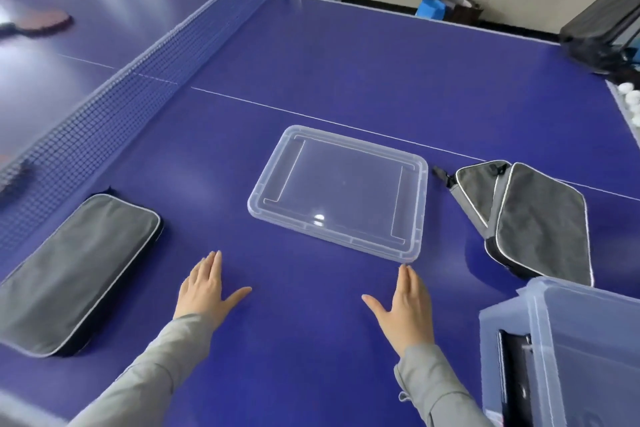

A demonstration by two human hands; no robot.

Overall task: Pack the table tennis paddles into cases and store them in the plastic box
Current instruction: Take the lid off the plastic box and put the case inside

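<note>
- Left hand (204, 288) and right hand (405, 308) lie flat on the blue surface (346, 80), each grip spread wide and holding nothing.
- Paddles (45, 22) sit far left beyond the net (138, 90); a grey case (76, 270) lies near left, the plastic box (538, 329) near right.
- Probably best: unzip that case before fetching a paddle.

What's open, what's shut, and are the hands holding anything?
Plastic box: open, lid off, something dark inside.
Lid: flat on the table, apart from the box.
Left case: closed, lying flat.
Right cases: two, overlapping, look closed.
Paddles: bare, beyond the net.
Left hand: open, empty.
Right hand: open, empty.
</note>
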